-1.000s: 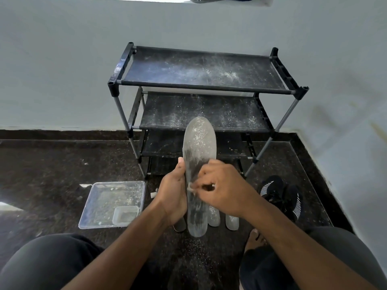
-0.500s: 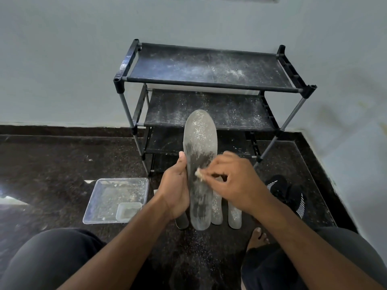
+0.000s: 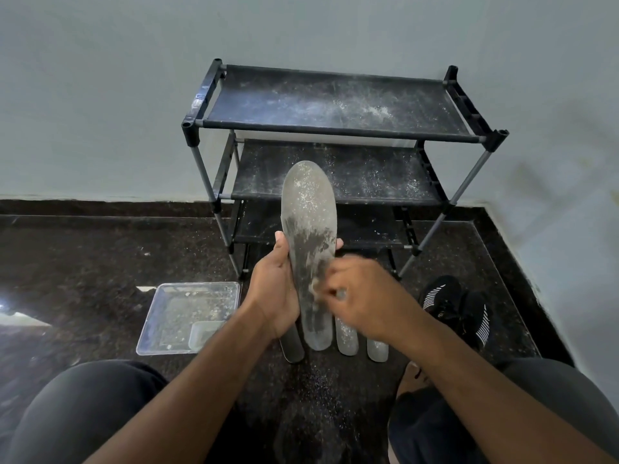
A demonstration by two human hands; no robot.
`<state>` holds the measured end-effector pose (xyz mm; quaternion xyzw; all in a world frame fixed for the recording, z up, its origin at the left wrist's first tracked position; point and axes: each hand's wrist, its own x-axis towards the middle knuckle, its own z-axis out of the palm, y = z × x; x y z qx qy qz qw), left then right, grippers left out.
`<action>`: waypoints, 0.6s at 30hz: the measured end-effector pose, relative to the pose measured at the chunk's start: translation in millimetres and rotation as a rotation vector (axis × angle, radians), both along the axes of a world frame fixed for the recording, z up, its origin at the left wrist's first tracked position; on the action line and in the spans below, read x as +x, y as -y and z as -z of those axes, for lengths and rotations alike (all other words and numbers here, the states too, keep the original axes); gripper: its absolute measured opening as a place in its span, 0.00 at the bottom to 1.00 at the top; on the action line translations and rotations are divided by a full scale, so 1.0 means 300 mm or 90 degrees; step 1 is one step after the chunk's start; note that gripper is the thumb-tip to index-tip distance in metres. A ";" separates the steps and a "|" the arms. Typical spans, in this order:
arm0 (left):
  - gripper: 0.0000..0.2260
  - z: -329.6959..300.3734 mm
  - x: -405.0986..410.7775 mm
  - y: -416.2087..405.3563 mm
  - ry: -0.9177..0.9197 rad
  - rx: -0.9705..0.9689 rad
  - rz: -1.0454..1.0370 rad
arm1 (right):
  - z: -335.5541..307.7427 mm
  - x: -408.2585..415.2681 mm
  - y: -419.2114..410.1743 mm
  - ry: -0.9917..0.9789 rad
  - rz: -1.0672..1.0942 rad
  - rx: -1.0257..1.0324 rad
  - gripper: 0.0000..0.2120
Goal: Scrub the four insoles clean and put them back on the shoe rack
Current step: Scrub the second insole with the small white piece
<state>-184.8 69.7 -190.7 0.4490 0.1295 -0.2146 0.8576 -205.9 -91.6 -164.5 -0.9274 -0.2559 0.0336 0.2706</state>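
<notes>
Our way to the shoe rack is partly blocked by the insole we hold upright in front of its middle and lower shelves. The top shelf lies open from above. On the floor, three more insoles lie near under our hands, a clear tray sits to the left, and black shoes crowd the right. The far left floor gives room.

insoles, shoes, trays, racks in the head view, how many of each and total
insoles: 4, one held upright, three lying on the floor
black shoes: 2
clear tray: 1
small tub inside the tray: 1
shoe rack: 1
total: 9
</notes>
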 end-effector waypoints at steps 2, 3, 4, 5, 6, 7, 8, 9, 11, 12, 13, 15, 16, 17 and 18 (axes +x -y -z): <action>0.32 0.004 0.006 -0.007 0.000 0.016 -0.010 | 0.008 -0.017 0.005 -0.100 -0.063 0.011 0.07; 0.33 0.007 0.007 -0.010 0.002 0.020 -0.009 | 0.003 -0.018 0.013 -0.116 -0.060 0.044 0.06; 0.33 0.006 0.007 -0.010 0.003 0.022 -0.006 | -0.004 -0.015 0.021 -0.109 -0.034 0.083 0.05; 0.33 0.006 0.006 -0.009 0.005 0.023 -0.001 | -0.011 -0.006 0.028 -0.067 0.001 0.116 0.05; 0.33 0.002 0.002 -0.006 0.004 0.019 0.004 | -0.015 0.002 0.030 -0.003 0.035 0.132 0.05; 0.33 0.001 0.000 -0.004 0.002 0.015 0.006 | -0.015 0.010 0.027 0.050 0.058 0.133 0.06; 0.33 -0.002 0.000 -0.002 0.001 0.012 0.006 | -0.014 0.013 0.018 0.073 0.062 0.124 0.07; 0.33 -0.001 0.001 -0.001 0.001 0.015 0.004 | -0.008 0.011 0.007 0.056 0.041 0.113 0.07; 0.32 -0.002 0.003 -0.003 0.003 0.022 -0.004 | 0.006 -0.006 -0.005 -0.048 -0.026 0.099 0.07; 0.32 -0.003 0.003 -0.004 0.003 0.023 -0.007 | 0.004 -0.015 -0.003 -0.085 -0.044 0.099 0.06; 0.32 -0.001 0.002 -0.004 0.002 0.025 -0.008 | -0.003 -0.019 0.002 -0.087 -0.045 0.114 0.06; 0.31 0.000 -0.005 0.002 -0.001 0.031 -0.001 | -0.021 -0.012 0.015 -0.013 0.014 0.159 0.08; 0.30 -0.002 -0.011 0.008 -0.004 0.034 0.003 | -0.025 -0.002 0.021 0.053 0.055 0.159 0.10; 0.30 -0.001 -0.016 0.014 -0.006 0.035 0.008 | -0.025 0.009 0.023 0.109 0.087 0.145 0.10; 0.30 -0.002 -0.022 0.021 -0.008 0.034 0.015 | -0.022 0.018 0.023 0.139 0.103 0.123 0.09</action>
